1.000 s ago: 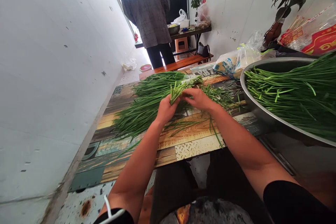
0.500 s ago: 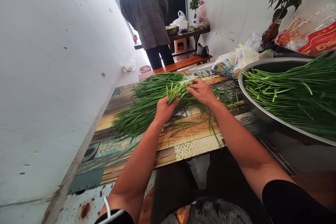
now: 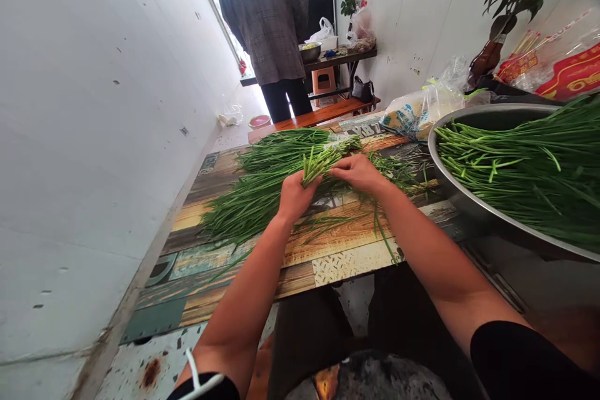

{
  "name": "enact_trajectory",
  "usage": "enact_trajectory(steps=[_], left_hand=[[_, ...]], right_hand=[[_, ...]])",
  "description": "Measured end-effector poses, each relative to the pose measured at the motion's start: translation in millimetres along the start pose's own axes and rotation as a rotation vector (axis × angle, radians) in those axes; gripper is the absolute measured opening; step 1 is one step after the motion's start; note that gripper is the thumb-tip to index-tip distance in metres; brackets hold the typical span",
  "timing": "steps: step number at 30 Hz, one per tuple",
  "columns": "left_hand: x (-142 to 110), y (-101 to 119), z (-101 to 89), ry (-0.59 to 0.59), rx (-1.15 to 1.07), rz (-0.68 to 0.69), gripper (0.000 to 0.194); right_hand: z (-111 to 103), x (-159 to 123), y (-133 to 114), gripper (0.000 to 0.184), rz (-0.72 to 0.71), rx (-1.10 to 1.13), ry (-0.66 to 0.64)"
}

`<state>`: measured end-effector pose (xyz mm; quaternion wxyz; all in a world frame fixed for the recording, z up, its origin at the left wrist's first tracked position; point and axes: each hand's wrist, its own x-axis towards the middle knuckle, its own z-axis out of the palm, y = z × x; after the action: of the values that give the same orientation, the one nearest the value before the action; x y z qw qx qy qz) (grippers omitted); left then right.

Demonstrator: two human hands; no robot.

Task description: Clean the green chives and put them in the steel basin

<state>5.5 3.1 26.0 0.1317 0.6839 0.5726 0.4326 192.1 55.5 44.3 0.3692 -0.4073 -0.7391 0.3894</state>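
My left hand (image 3: 298,195) is closed around a bunch of garlic chives (image 3: 315,164), its pale cut stem ends pointing up and its green leaves trailing left over the table. Beside it, the thumb and fingers of my right hand (image 3: 352,172) are pinched together on stems at the right side of that bunch; the exact pieces between the fingertips are too small to make out. Behind both hands lies a larger pile of garlic chives (image 3: 281,149), with a pale band or wrapper around its stem end. Loose trimmings (image 3: 398,169) are scattered to the right of my right hand.
A large metal bowl (image 3: 435,162) full of chives stands at the right, beside a clear plastic bag (image 3: 417,112). The patterned table (image 3: 262,275) ends just before my knees. Beyond it are a bench (image 3: 319,115) and a person (image 3: 262,19) standing, back turned.
My right hand has moved slightly down and left, and its fingers have closed in a pinch against the bunch. My left hand keeps its grip, almost in the same place.
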Motion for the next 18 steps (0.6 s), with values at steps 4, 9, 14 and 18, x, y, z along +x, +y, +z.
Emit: enact_trajectory(steps=[4, 9, 14, 18], left_hand=[[-1.0, 3.7, 0.2, 0.047, 0.032, 0.028, 0.017], [-2.0, 2.8, 1.8, 0.047, 0.011, -0.006, 0.016], [-1.6, 1.2, 3.0, 0.041, -0.029, -0.051, 0.016], [-1.3, 3.0, 2.6, 0.037, -0.016, -0.054, 0.016]], right_hand=[[10.5, 1.1, -3.8, 0.02, 0.266, 0.403, 0.009], [4.5, 6.7, -1.6, 0.015, 0.412, 0.609, 0.127], [-7.3, 8.5, 3.7, 0.036, 0.336, 0.511, 0.249], [2.0, 4.2, 1.3, 0.042, 0.182, 0.296, 0.175]])
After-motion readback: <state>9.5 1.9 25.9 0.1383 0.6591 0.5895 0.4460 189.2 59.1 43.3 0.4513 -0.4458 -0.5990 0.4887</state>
